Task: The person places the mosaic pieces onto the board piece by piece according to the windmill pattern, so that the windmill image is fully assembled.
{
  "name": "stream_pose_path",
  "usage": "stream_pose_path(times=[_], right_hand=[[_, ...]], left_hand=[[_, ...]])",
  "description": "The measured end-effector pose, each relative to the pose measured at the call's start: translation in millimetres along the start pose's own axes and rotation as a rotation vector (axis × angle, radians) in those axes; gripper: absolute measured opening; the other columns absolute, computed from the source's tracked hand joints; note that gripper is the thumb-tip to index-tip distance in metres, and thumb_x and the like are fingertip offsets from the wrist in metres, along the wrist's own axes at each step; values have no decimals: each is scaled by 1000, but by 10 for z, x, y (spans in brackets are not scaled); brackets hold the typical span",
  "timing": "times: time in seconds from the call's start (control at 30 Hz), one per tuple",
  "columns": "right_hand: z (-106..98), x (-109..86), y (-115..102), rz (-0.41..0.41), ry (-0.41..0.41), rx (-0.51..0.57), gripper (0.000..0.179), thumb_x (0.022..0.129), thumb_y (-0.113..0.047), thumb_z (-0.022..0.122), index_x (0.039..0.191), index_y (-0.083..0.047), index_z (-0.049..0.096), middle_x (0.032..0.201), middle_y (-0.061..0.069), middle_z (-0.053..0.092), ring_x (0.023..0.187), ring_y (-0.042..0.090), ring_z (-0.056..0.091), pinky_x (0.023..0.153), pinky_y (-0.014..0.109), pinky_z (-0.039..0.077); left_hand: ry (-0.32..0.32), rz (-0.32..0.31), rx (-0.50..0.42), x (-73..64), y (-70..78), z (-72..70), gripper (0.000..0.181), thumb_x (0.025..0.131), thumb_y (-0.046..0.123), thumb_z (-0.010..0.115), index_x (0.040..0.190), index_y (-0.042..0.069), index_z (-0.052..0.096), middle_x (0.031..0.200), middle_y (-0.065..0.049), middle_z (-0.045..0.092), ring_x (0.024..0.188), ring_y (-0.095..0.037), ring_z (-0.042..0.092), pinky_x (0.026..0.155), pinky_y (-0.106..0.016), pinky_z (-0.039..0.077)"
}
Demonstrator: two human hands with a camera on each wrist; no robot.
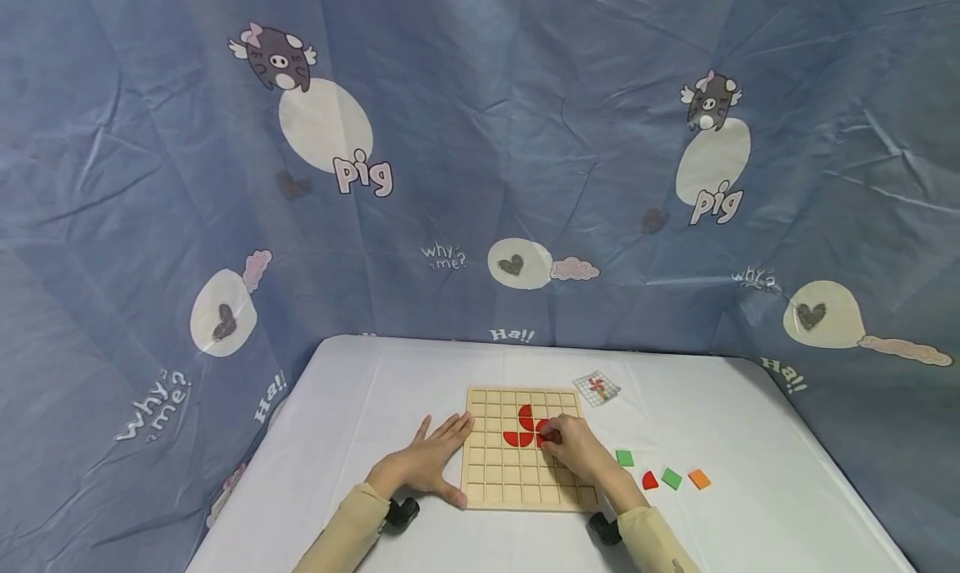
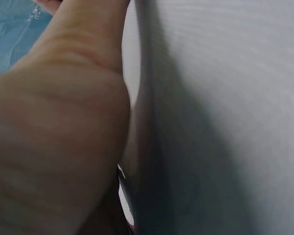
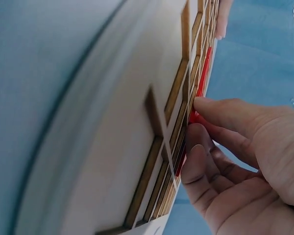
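From afar, I have the right hand pinching a red quarter-circle tile at the wooden grid board, lower centre of frame, left hand spread beside it: a placing step, I judge, needing square seating, then release.

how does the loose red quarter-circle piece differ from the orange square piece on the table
Shape: the red quarter-circle piece has one curved edge, while the orange square piece has only straight ones.
Position: the red piece lies nearer the pale wooden grid board; the orange piece lies farther right, beyond a green square piece.
Shared: both lie on the white tabletop, off the board.
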State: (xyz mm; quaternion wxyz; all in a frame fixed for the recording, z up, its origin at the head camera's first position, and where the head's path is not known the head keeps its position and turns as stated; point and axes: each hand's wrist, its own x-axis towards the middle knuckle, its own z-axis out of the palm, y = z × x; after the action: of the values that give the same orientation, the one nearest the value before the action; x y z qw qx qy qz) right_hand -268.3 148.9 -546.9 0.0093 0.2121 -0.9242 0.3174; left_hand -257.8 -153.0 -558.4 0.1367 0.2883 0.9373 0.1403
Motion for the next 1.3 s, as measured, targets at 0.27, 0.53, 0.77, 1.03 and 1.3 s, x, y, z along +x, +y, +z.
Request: stream_pose_path(times=[0.27,0.53,0.77,1.03,1.3], right_hand=[[-13,-30,10,-12,6,20,13,83,-4,74,95,-3,69,89,3,65,77,7,60,63,18,53],[-127,-154,57,18,87,-1,8,83,-7,73,90,-8,69,83,-5,61,72,3,56,60,17,50],[-304,-361,198,98,119,-29,11,84,-10,74,83,-15,65,78,-10,58,67,1,50,58,17,46],[-503,-604,408,181,134,-84,10,82,-9,73,85,-15,65,78,-8,59,65,2,48,56,19,44],[-713,-925,615,284,95,-87,12,81,-7,69,90,-13,64,82,-7,59,64,4,46,55,19,40]], left_hand=[[0,5,2,-9,-11,4,133,59,75,70,156,9,7,164,-8,3,151,-28,3,117,-64,-3],[4,12,-1,-16,11,-4,132,59,74,71,156,10,7,164,-9,3,151,-29,4,117,-64,-3],[9,14,11,-13,-5,8,133,58,76,69,156,10,7,164,-8,3,151,-28,4,117,-64,-3],[7,16,7,-6,-8,11,133,59,75,69,156,9,7,164,-8,3,151,-28,4,117,-64,-3],[5,21,2,-4,-18,14,132,60,74,70,156,10,6,164,-8,3,151,-28,3,117,-64,-4]])
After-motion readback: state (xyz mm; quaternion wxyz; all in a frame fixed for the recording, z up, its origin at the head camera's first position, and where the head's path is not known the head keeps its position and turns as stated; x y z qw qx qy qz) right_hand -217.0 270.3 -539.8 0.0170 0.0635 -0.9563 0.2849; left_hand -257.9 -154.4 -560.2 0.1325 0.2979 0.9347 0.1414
